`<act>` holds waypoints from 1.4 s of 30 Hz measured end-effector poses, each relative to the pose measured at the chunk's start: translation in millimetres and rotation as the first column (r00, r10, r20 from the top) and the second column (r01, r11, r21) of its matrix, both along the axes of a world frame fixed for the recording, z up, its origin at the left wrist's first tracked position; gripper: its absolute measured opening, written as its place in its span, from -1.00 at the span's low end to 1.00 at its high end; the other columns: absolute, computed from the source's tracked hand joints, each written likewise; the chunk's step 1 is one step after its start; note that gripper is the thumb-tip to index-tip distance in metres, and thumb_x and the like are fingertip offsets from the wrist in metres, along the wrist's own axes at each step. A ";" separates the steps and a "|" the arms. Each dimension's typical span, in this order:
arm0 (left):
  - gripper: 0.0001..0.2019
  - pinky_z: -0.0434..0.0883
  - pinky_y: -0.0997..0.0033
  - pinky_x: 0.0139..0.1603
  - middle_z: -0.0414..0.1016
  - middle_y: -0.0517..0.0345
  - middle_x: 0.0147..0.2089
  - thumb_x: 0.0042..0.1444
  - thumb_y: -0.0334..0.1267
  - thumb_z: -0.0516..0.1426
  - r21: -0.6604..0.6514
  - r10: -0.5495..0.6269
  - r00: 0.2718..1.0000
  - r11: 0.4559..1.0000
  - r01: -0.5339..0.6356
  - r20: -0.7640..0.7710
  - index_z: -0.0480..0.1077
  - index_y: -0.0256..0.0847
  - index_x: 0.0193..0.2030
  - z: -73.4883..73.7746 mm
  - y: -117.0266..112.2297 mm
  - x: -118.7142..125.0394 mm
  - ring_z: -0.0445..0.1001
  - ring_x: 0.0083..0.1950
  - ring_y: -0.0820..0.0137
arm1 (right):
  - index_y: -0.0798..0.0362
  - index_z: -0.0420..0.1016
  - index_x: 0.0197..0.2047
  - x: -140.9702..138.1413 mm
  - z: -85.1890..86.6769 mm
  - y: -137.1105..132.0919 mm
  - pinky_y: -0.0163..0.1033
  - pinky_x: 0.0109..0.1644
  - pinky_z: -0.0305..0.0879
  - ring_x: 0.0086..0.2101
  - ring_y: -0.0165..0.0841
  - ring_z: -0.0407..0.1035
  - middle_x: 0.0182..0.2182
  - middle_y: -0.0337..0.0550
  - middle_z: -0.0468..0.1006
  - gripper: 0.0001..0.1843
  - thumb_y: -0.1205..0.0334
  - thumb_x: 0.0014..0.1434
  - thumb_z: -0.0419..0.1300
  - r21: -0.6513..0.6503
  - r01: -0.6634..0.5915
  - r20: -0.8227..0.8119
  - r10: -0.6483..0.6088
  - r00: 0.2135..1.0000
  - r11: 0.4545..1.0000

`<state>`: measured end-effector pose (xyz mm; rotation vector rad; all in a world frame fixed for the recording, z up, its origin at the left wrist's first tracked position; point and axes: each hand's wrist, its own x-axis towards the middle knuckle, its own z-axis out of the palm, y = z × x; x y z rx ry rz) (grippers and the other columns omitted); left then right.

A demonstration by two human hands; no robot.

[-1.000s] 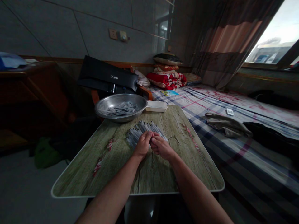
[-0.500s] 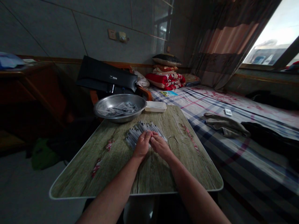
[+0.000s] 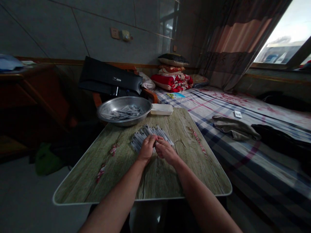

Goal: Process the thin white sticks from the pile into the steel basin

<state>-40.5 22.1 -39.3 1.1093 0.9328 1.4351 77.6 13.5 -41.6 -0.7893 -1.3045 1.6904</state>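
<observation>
My left hand and my right hand meet fingertip to fingertip over the near end of a row of thin grey tubes laid side by side on the wood-patterned table. Both hands have their fingers curled and pinched together at the tubes. What exactly sits between the fingertips is too small to make out. A steel bowl holding more of the same tubes stands at the table's far left. Beside the bowl lies a shallow white tray.
A bed with a checked sheet runs along the table's right side, with a cloth and dark clothing lying on it. Folded bedding is stacked at its head. A chair with a black bag stands behind the table.
The hands have stayed at the same spot on the tube row, with only small finger movements. The view has shifted slightly.
</observation>
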 end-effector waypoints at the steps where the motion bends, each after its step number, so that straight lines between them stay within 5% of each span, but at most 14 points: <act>1: -0.59 0.50 0.21 -0.15 0.58 0.05 -0.30 0.10 0.20 0.19 -0.008 -0.004 1.000 1.000 0.004 0.014 0.36 -0.13 -0.43 -0.5 0.1 -0.6 0.56 -0.21 0.20 | 0.02 0.31 -0.29 -0.7 0.0 0.6 -0.40 -0.62 -0.18 -0.65 -0.55 -0.08 -0.60 -0.44 0.09 -0.58 -0.16 0.14 0.26 0.030 0.005 0.012 -0.005 1.000 1.000; 7: -0.62 0.50 0.18 -0.10 0.61 0.00 -0.22 0.14 0.16 0.17 -0.003 -0.023 0.999 1.000 0.023 0.029 0.36 -0.13 -0.42 -2.0 -1.9 -1.6 0.58 -0.16 0.18 | 0.03 0.37 -0.32 -1.8 -5.0 5.8 -0.36 -0.59 -0.15 -0.62 -0.52 -0.04 -0.57 -0.37 0.13 -0.54 -0.24 0.17 0.22 0.098 0.019 0.092 -0.028 0.995 0.995; 13: -0.64 0.50 0.18 0.00 0.61 0.03 -0.24 0.15 0.13 0.14 0.045 0.008 1.000 0.999 -0.007 -0.015 0.35 -0.11 -0.43 -1.2 -0.4 -2.8 0.58 -0.15 0.22 | 0.06 0.45 -0.32 -6.1 -7.9 8.3 -0.33 -0.53 -0.01 -0.52 -0.51 0.07 -0.27 -0.15 0.32 -0.52 -0.24 0.15 0.24 0.270 0.125 0.073 -0.149 0.986 0.955; 19: -0.62 0.47 0.19 0.05 0.63 -0.02 -0.20 0.22 0.12 0.09 0.171 0.106 0.965 0.983 -0.066 -0.239 0.43 -0.14 -0.37 4.6 -4.8 -4.5 0.57 -0.11 0.20 | 0.02 0.40 -0.27 -2.2 -10.8 7.8 -0.35 -0.55 -0.07 -0.57 -0.48 -0.01 -0.55 -0.34 0.13 -0.47 -0.34 0.17 0.20 0.127 0.021 0.074 -0.031 0.997 0.992; 26: -0.60 0.51 0.22 -0.18 0.59 0.05 -0.31 0.17 0.19 0.09 0.023 0.015 0.995 1.000 -0.013 -0.102 0.32 -0.10 -0.43 -1.2 -0.7 -1.9 0.56 -0.26 0.22 | 0.03 0.36 -0.29 2.4 -8.1 5.2 -0.38 -0.60 -0.12 -0.62 -0.52 -0.08 -0.59 -0.41 0.08 -0.48 -0.31 0.19 0.20 0.051 -0.012 0.083 0.008 0.996 0.999; 29: -0.63 0.48 0.14 0.00 0.61 0.03 -0.26 0.20 0.15 0.09 0.078 0.052 0.989 0.996 -0.041 -0.142 0.34 -0.10 -0.42 -1.9 -0.8 -2.0 0.57 -0.16 0.18 | 0.04 0.44 -0.17 3.2 -9.5 8.5 -0.38 -0.57 -0.05 -0.61 -0.51 -0.04 -0.58 -0.40 0.15 -0.52 -0.25 0.20 0.22 0.044 -0.029 0.098 0.024 0.995 0.999; 34: -0.68 0.37 0.06 0.18 0.63 -0.04 -0.16 0.23 0.07 0.13 0.177 0.170 0.958 0.975 -0.130 -0.231 0.44 -0.14 -0.33 1.1 -5.6 -2.1 0.54 -0.01 0.10 | -0.04 0.54 -0.02 -0.5 -10.3 14.6 -0.34 -0.44 0.13 -0.46 -0.42 0.17 -0.40 -0.24 0.39 -0.58 -0.12 0.17 0.30 0.240 0.095 0.095 -0.121 0.988 0.966; 39: -0.63 0.48 0.11 0.00 0.63 -0.01 -0.23 0.15 0.14 0.16 -0.031 0.050 0.998 0.998 -0.048 0.041 0.35 -0.14 -0.41 -4.4 -2.1 0.8 0.58 -0.15 0.15 | 0.00 0.47 -0.06 3.8 -3.8 5.5 -0.40 -0.60 -0.13 -0.63 -0.51 -0.07 -0.58 -0.42 0.12 -0.58 -0.13 0.18 0.26 -0.040 -0.026 0.059 0.028 0.998 0.999; 42: -0.62 0.49 0.13 -0.02 0.63 -0.01 -0.23 0.14 0.15 0.16 -0.022 0.052 0.999 0.998 -0.052 -0.004 0.36 -0.13 -0.41 -4.3 -1.0 0.7 0.59 -0.17 0.17 | 0.03 0.44 -0.04 5.5 -2.4 3.5 -0.41 -0.61 -0.18 -0.65 -0.54 -0.13 -0.59 -0.46 0.08 -0.53 -0.16 0.17 0.25 -0.058 -0.034 0.042 0.037 0.998 0.998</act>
